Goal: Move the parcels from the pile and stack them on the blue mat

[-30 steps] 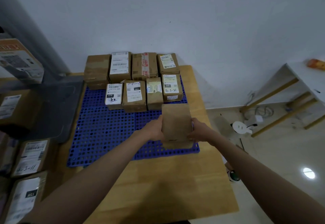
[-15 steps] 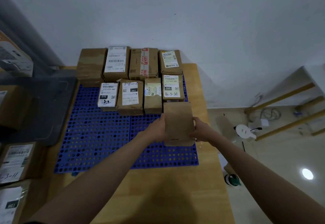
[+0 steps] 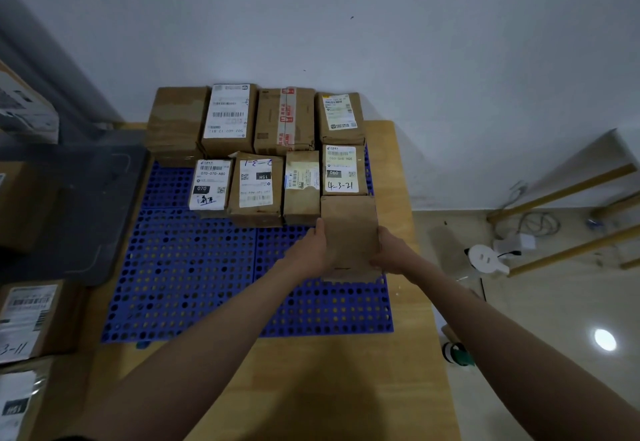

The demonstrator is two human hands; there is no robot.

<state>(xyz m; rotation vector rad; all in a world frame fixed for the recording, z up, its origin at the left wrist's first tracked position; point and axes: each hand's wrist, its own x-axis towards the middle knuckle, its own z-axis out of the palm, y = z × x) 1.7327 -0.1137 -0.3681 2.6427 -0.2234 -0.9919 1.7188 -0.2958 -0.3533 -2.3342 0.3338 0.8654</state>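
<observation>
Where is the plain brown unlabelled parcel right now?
Head view: the plain brown cardboard parcel sits between both hands on the blue perforated mat's right side, just before the parcel marked 4-3-21.

Parcel (image 3: 349,233) on mat (image 3: 207,285), before labelled parcel (image 3: 343,170)

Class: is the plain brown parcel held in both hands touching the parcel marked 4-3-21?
Cannot tell. In the head view the plain parcel's far edge meets the 4-3-21 parcel's near edge with no visible gap, but one may merely overlap the other.

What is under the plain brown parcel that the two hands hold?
The blue mat lies under the plain brown parcel, held by the left hand and right hand. Whether its base touches the mat is hidden.
</observation>
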